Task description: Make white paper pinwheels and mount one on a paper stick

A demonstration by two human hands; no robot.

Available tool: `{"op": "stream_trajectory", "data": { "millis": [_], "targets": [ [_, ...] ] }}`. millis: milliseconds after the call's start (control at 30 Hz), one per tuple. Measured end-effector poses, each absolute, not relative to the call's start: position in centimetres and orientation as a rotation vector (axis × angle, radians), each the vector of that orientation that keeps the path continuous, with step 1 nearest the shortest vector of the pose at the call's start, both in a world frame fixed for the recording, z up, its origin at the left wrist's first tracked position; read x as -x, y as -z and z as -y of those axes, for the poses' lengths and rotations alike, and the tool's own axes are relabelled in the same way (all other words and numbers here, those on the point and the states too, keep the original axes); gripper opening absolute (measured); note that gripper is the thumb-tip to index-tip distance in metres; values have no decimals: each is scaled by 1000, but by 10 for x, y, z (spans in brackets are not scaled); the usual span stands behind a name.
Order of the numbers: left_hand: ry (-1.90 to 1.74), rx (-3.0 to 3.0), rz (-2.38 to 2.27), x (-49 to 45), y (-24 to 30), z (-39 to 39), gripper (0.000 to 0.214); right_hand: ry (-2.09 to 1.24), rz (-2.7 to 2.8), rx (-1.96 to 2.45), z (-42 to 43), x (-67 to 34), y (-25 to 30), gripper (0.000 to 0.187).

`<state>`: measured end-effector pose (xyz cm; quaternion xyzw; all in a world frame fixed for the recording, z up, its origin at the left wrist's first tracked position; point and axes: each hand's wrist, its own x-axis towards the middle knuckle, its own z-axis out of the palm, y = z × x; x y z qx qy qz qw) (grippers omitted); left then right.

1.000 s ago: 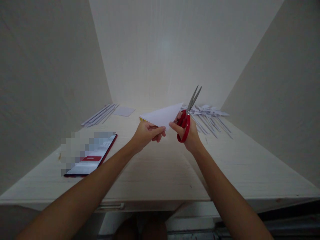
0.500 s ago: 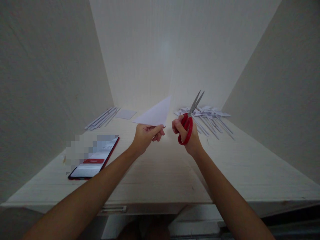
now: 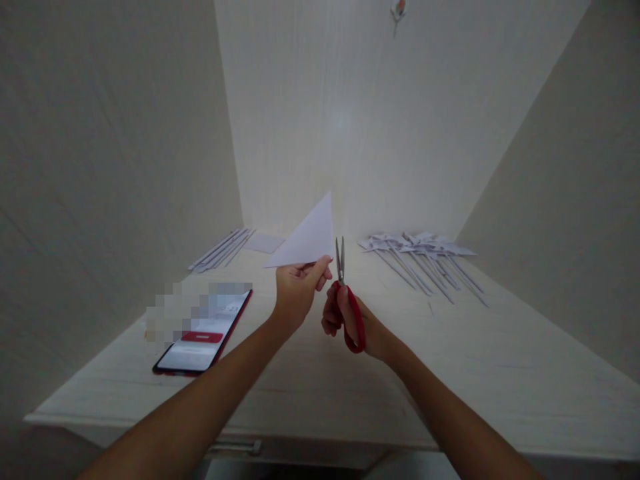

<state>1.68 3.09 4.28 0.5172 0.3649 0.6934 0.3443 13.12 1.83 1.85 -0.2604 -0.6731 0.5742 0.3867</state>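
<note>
Pinched at its lower right corner, a white paper triangle (image 3: 307, 233) is held up above the table by my left hand (image 3: 299, 287). My right hand (image 3: 357, 320) grips red-handled scissors (image 3: 354, 327), with fingers through the handle loops. The scissor blades are slightly apart and point up and away. They stand just right of the paper's right edge, and no contact between them shows.
White rolled paper sticks (image 3: 223, 250) lie at the back left beside a flat paper square (image 3: 265, 241). Several paper pinwheels on sticks (image 3: 425, 250) are piled at the back right. A phone (image 3: 200, 350) lies left on the white table (image 3: 475, 373); walls enclose three sides.
My right hand has brought the scissors left and down, close to the paper, and turned the blades more upright. My left hand still holds the triangle. The view has tilted up slightly.
</note>
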Motion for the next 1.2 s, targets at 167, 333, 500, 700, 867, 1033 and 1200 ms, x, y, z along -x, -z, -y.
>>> {"op": "stream_trajectory", "data": {
  "millis": [167,333,500,700,867,1033,1200],
  "targets": [
    [-1822,-1296,-1016,-20,-41,-32,29,-1451,1734,682,-19,-130,-20,46],
    [-1840,-1312,-1046,-21,-40,-33,30,-1422,1747,660,-21,-129,-16,44],
    [-1853,-1305,-1062,-20,-39,-35,31,-1419,1755,627,-26,-132,-11,39],
    [-1871,-1377,-1085,-17,-37,-37,30,-1463,1723,634,-27,-133,-9,38],
    [-1851,-1479,-1175,-14,-39,-39,31,-1457,1715,679,-24,-132,-13,42],
    [-1863,-1317,-1098,-16,-39,-40,20,-1449,1687,714,-24,-130,-12,42],
    [-1869,-1295,-1086,-16,-37,-41,23,-1415,1714,751,-25,-129,-8,42]
  ]
}}
